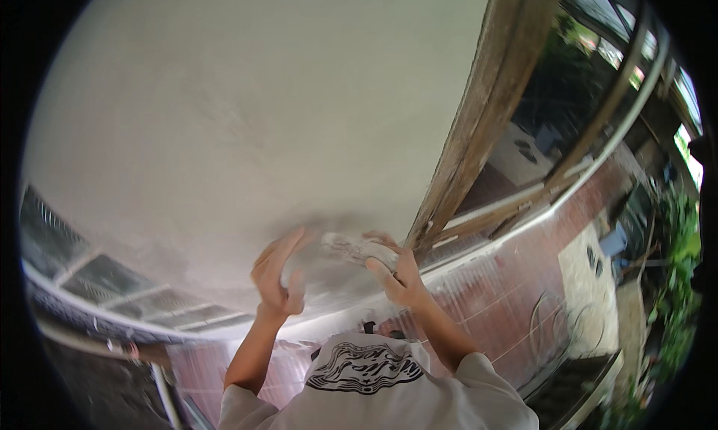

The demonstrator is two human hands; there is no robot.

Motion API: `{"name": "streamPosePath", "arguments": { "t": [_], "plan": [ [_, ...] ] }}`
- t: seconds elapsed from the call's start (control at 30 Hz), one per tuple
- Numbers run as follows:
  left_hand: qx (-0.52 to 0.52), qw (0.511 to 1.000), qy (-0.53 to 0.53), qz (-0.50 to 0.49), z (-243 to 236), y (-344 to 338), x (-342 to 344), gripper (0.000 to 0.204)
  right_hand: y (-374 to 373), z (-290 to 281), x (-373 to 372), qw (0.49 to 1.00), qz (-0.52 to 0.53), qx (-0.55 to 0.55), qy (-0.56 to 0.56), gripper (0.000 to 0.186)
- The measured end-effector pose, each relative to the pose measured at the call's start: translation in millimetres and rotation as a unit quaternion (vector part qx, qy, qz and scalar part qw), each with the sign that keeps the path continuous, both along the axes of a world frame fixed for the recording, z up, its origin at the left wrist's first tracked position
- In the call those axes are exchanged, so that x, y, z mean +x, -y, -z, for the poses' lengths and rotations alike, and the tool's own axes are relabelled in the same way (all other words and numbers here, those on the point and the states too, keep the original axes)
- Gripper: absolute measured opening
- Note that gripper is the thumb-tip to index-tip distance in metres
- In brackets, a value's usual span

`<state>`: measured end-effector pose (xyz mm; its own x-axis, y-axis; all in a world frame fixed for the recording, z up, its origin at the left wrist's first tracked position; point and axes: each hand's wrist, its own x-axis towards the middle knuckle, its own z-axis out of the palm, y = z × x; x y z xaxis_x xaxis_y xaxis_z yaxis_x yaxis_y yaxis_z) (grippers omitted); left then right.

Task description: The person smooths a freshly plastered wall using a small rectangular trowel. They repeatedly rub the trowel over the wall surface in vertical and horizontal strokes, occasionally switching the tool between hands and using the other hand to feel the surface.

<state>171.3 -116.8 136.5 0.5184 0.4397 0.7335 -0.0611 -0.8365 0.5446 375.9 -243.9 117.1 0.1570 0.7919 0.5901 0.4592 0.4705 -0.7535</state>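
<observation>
Wall (262, 116) fills the far side, one wooden post (490, 108) bounding it at right, green plants (677, 258) beyond, while of two raised hands the left hand (280, 271) curves loosely spread, the right hand (396, 271) gripping one pale, blurred object (342, 245) between them.

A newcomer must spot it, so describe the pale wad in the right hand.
Find the big off-white wall bordered on its right by a brown wooden frame. Low against that backdrop is the right hand. The pale wad it grips looks crumpled and mottled, unlike the smoother wall behind.
</observation>
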Motion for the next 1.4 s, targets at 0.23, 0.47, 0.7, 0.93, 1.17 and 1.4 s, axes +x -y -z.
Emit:
{"name": "streamPosePath", "arguments": {
  "t": [0.23, 0.47, 0.7, 0.93, 1.17, 1.4],
  "plan": [
    [-0.497, 0.841, 0.059, 0.206, 40, 81, 90, 0.054, 9, -5, 73, 0.980, -0.157, -0.120, -0.018, 0.024],
    [-0.546, 0.829, 0.112, 0.049, 51, 119, 103, 0.033, -2, 15, 95, 0.954, -0.201, -0.215, -0.061, 0.025],
    [-0.030, 0.908, 0.120, -0.401, 2, 113, 88, 0.039, 10, -6, 127, 0.992, -0.104, -0.067, -0.016, 0.026],
    [0.081, 0.808, 0.133, -0.569, -1, 14, 168, 0.058, 27, -36, 166, 0.986, -0.131, 0.044, 0.088, 0.029],
    [0.017, 0.774, 0.296, -0.560, 74, 16, 250, 0.063, 12, -39, 199, 0.958, -0.251, 0.083, 0.115, 0.024],
    [-0.045, 0.716, 0.344, -0.606, 33, -52, 162, 0.059, 13, -34, 244, 0.934, -0.320, 0.068, 0.141, 0.017]
  ]
}}
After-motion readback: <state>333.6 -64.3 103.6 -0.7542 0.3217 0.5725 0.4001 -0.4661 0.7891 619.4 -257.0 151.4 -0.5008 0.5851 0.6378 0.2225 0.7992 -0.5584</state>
